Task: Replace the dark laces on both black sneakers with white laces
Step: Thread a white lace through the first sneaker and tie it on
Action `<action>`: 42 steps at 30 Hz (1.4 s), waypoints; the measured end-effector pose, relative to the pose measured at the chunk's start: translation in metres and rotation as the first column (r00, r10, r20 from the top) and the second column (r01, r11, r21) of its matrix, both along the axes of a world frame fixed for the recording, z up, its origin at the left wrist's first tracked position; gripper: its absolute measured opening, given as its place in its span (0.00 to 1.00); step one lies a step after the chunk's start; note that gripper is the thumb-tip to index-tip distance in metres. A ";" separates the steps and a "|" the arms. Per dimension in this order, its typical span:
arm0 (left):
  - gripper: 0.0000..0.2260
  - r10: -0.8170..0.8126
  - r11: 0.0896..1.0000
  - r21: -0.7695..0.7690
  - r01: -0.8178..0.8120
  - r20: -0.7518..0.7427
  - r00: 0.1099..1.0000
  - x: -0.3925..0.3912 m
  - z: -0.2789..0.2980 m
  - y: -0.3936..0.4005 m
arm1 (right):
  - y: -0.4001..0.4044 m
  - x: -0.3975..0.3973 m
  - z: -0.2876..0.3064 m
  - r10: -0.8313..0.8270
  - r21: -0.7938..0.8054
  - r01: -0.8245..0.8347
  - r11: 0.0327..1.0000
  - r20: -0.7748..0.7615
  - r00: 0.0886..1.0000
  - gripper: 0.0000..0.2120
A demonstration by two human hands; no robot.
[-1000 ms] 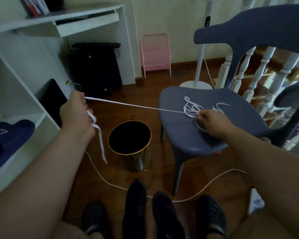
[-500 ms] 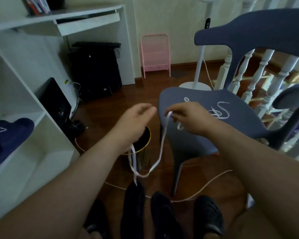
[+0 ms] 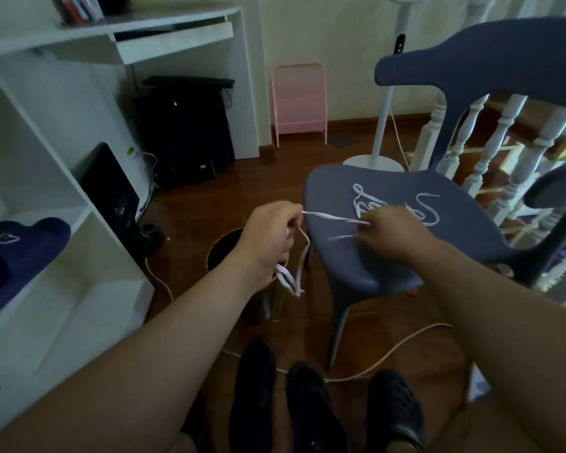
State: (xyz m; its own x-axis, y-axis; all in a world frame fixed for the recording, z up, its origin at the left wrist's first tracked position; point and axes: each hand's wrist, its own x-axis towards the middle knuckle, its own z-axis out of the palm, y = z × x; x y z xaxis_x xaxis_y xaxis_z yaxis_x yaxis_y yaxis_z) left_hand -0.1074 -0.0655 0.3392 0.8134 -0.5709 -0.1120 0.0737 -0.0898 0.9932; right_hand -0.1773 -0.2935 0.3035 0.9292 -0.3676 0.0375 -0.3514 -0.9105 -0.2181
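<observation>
1. Far left: white shelf unit (image 3: 79, 220) with a navy slipper (image 3: 20, 246) on the middle shelf.
2. Floor, centre-left: round black bin with gold rim (image 3: 223, 253), partly hidden behind the left arm.
3. Left hand (image 3: 272, 233) is raised above the bin, fingers curled closed around a white lace (image 3: 330, 217). Several loops of that lace hang below the fist, in front of the bin.
4. From the left fist the lace runs nearly straight and level to the right hand (image 3: 389, 230), over the front-left edge of the chair seat.
5. Right hand sits over the seat, fingertips pinched on the lace; a short free end sticks out just below the pinch. Exact finger contact is blurred, probably thumb and forefinger.
6. Blue-grey chair (image 3: 406, 256): a second tangle of white lace (image 3: 370, 201) lies loose on the seat, just beyond the right hand; can't tell if it is the same lace.
7. Bottom centre: two black sneakers (image 3: 294, 403) side by side on the wood floor, between the forearms. Too dark to see any lacing.
8. Just right of them: a black perforated clog (image 3: 396, 410).
</observation>
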 end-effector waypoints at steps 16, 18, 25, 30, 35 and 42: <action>0.16 0.363 0.887 -0.306 -0.346 -0.001 0.932 0.013 0.027 0.029 | 0.003 -0.008 0.034 -0.071 0.567 0.120 0.815 -0.108 0.992 0.21; 0.18 0.452 0.810 -0.381 -0.447 -0.081 0.888 0.016 0.031 0.036 | -0.004 -0.010 0.036 -0.075 0.488 0.154 0.860 -0.178 0.981 0.22; 0.17 0.550 0.710 -0.391 -0.586 -0.212 0.808 0.038 0.031 0.068 | -0.016 -0.021 0.034 -0.095 0.637 0.142 0.758 -0.108 0.990 0.12; 0.17 0.578 0.693 -0.378 -0.615 -0.219 0.786 0.043 0.025 0.082 | -0.018 -0.028 0.038 -0.146 0.823 0.149 0.548 -0.081 0.986 0.06; 0.19 0.609 0.689 -0.330 -0.645 -0.218 0.763 0.045 0.020 0.091 | -0.013 -0.027 0.038 -0.126 0.812 0.054 0.581 0.024 0.992 0.06; 0.20 0.491 0.846 -0.238 -0.477 0.000 0.871 0.036 0.019 0.083 | 0.018 -0.017 0.032 0.024 0.367 -0.016 0.930 -0.017 1.000 0.14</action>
